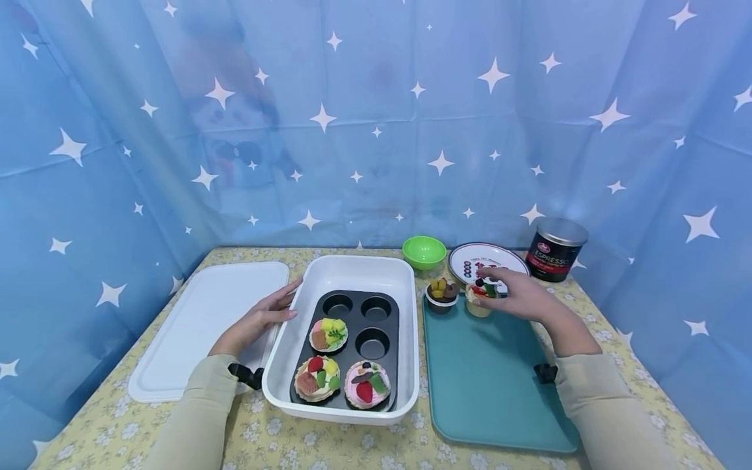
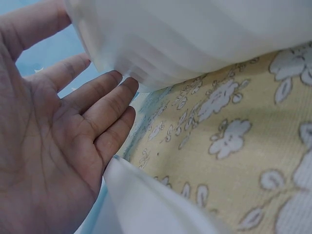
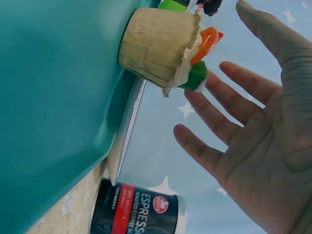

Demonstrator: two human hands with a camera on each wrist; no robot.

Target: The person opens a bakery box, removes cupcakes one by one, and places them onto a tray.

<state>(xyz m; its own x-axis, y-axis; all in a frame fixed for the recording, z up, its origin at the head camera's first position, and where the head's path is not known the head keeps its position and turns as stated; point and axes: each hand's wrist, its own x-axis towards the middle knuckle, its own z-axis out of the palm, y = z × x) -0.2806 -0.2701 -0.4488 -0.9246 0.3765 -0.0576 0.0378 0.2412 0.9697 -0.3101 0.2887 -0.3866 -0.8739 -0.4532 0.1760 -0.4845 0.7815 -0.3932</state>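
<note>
My left hand (image 1: 266, 318) lies against the left wall of a white basin (image 1: 411, 365), fingers nearly straight. Its palm (image 2: 53, 146) shows in the left wrist view, fingertips at the basin's outer side. Inside the basin, a dark muffin tin (image 1: 352, 356) carries three decorated toy cupcakes, one of them pink-creamed (image 1: 367, 385); its other cups show bare. On a teal tray (image 1: 487, 378), my right hand (image 1: 519, 297) hovers around a cream-topped cupcake (image 3: 156, 48) with a tan wrapper. In the right wrist view, its fingers are spread and a gap shows before the cupcake. Beside it stands a chocolate cupcake (image 1: 442, 295).
A white lid (image 1: 205, 326) lies at the left, partly under my left forearm. Along the back stand a green bowl (image 1: 424, 252), a white plate with red print (image 1: 470, 258) and a black espresso can (image 1: 556, 249). A starry blue curtain (image 1: 376, 130) encloses the table.
</note>
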